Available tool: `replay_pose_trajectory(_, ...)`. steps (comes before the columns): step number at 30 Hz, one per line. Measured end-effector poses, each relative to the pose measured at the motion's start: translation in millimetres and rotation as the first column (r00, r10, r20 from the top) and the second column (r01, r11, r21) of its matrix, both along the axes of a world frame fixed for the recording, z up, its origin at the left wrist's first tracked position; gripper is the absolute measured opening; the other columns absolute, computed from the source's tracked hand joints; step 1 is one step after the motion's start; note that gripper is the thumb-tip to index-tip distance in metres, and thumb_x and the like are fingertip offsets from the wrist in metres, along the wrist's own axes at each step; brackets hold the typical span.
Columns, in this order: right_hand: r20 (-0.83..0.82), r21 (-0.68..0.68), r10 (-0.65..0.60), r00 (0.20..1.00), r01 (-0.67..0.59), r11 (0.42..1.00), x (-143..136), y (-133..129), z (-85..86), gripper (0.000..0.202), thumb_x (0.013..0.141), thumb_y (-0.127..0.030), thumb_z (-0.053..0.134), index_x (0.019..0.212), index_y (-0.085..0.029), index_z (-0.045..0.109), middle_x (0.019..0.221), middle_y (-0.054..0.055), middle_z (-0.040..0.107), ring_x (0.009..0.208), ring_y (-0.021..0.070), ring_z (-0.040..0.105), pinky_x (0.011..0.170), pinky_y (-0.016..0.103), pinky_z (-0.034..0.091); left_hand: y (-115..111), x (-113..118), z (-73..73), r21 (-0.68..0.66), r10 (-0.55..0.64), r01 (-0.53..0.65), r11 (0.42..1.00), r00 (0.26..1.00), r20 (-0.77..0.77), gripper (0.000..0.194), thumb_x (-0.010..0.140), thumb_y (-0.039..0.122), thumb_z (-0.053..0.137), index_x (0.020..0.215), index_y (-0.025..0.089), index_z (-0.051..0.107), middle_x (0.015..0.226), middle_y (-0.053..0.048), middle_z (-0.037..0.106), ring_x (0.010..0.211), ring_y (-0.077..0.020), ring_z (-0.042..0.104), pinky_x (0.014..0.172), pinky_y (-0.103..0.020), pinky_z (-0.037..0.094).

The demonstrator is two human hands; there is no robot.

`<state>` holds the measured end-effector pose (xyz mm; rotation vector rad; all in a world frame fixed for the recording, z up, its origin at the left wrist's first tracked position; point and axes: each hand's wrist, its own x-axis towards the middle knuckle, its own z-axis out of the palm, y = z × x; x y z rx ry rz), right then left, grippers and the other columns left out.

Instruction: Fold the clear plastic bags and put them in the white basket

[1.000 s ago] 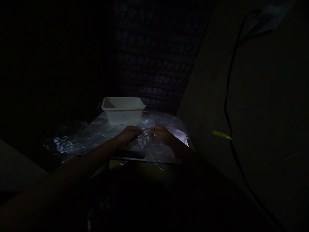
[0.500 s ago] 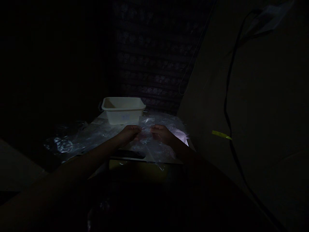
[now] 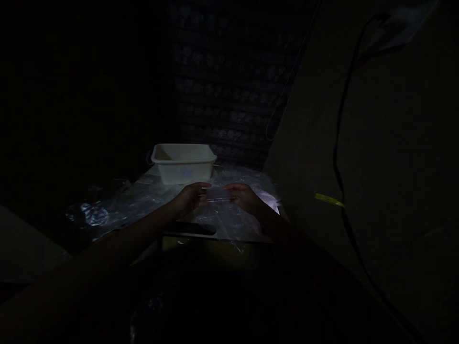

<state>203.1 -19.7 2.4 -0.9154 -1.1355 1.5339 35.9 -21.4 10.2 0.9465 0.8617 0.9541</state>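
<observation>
Between my two hands is a small clear plastic bag [image 3: 217,194], held fairly flat with a pale line along its lower part. My left hand [image 3: 192,197] grips its left side between thumb and fingers. On the right side, my right hand [image 3: 243,196] pinches it in the same way. Below and around the hands, loose clear plastic bags [image 3: 229,222] cover much of the table top. Whether anything is inside the held bag is too dark to tell.
A whitish plastic tub [image 3: 184,172] stands behind my left hand. More crumpled plastic [image 3: 95,215] hangs at the table's left. A black cable [image 3: 337,157] with a yellow tag [image 3: 328,199] runs down the wall at right. The surroundings are very dark.
The plastic between my hands was bunched and see-through; now it is spread flatter and looks more opaque. My fingers have opened out a little along its sides. The tub has not moved.
</observation>
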Motion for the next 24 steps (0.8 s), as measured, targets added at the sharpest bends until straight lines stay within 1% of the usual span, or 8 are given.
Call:
replay_pose_trajectory(3,-0.083,-0.045,-0.013,0.996,0.01,0.999,-0.8,0.6,3.2,0.02,0.051,-0.004,0.046,0.064,-0.016,0.055,0.055,-0.002,0.054,0.05,0.0079,0.047,0.05,0.022,0.035,3.0,1.6,-5.3,0.034,0.003,-0.004,0.999,1.0,0.02,0.016,0.057,0.017,0.052,0.072,0.012,0.053,0.061,-0.002,0.056,0.054,-0.0111,0.054,0.051,-0.024,0.042)
replay_pose_trajectory(6,-0.127,-0.123,-0.062,0.99,0.047,0.991,-3.1,1.8,4.1,0.011,0.056,-0.011,0.046,0.064,-0.017,0.053,0.051,-0.002,0.052,0.047,0.007,0.045,0.047,0.021,0.033,5.8,3.5,-12.2,0.096,0.102,-0.096,0.991,0.993,-0.053,0.022,0.052,0.017,0.059,0.072,0.012,0.053,0.058,0.0,0.055,0.051,-0.0089,0.052,0.05,-0.022,0.041)
replay_pose_trajectory(8,-0.074,-0.154,-0.099,0.992,0.086,0.984,-5.1,1.8,2.3,0.003,0.058,-0.019,0.049,0.057,-0.016,0.049,0.044,-0.004,0.046,0.043,0.0065,0.042,0.044,0.02,0.03,6.2,4.4,-13.9,0.116,0.161,-0.151,0.982,0.983,-0.085,0.024,0.051,0.017,0.06,0.072,0.012,0.052,0.056,0.001,0.054,0.049,-0.008,0.051,0.05,-0.022,0.04)
replay_pose_trajectory(11,0.055,-0.152,-0.103,0.993,0.11,0.982,-8.2,0.6,-3.6,0.017,0.055,-0.028,0.055,0.048,-0.016,0.044,0.036,-0.007,0.034,0.037,0.0054,0.035,0.041,0.021,0.027,3.7,5.5,-11.2,0.146,0.196,-0.184,0.972,0.978,-0.07,0.023,0.051,0.018,0.059,0.072,0.012,0.052,0.056,0.002,0.054,0.05,-0.008,0.051,0.054,-0.023,0.04)
replay_pose_trajectory(15,0.142,-0.026,-0.185,0.972,0.191,0.981,-13.4,0.4,-11.2,0.019,0.05,-0.029,0.057,0.049,-0.015,0.045,0.039,-0.008,0.033,0.038,0.004,0.03,0.041,0.02,0.023,-1.4,9.1,-6.7,0.136,0.195,-0.187,0.973,0.98,-0.044,0.017,0.052,0.022,0.056,0.066,0.011,0.052,0.053,0.001,0.053,0.05,-0.0087,0.051,0.055,-0.024,0.04)
replay_pose_trajectory(19,0.127,0.186,-0.355,0.926,0.33,0.926,-22.0,1.2,-11.2,0.018,0.052,-0.028,0.055,0.048,-0.014,0.044,0.043,-0.008,0.032,0.043,0.0036,0.028,0.044,0.02,0.022,-0.8,14.5,-10.8,0.134,0.258,-0.24,0.961,0.957,-0.132,0.022,0.058,0.033,0.05,0.051,0.012,0.046,0.042,0.004,0.044,0.039,-0.0066,0.042,0.045,-0.022,0.035)
replay_pose_trajectory(22,0.137,0.255,-0.418,0.898,0.376,0.891,-29.0,0.9,-7.5,0.021,0.055,-0.03,0.051,0.046,-0.015,0.039,0.043,-0.007,0.028,0.044,0.0041,0.027,0.044,0.02,0.022,4.6,17.1,-15.9,0.275,0.358,-0.292,0.916,0.904,-0.234,0.028,0.061,0.034,0.046,0.042,0.015,0.037,0.036,0.006,0.034,0.035,-0.0051,0.032,0.039,-0.02,0.028)
replay_pose_trajectory(24,0.168,0.272,-0.463,0.871,0.41,0.871,-32.3,2.0,-6.2,0.025,0.058,-0.033,0.048,0.044,-0.016,0.036,0.042,-0.007,0.024,0.043,0.0041,0.024,0.043,0.02,0.021,8.7,18.3,-17.1,0.382,0.419,-0.304,0.873,0.868,-0.266,0.028,0.063,0.033,0.043,0.041,0.016,0.036,0.036,0.006,0.033,0.035,-0.0055,0.031,0.039,-0.02,0.026)
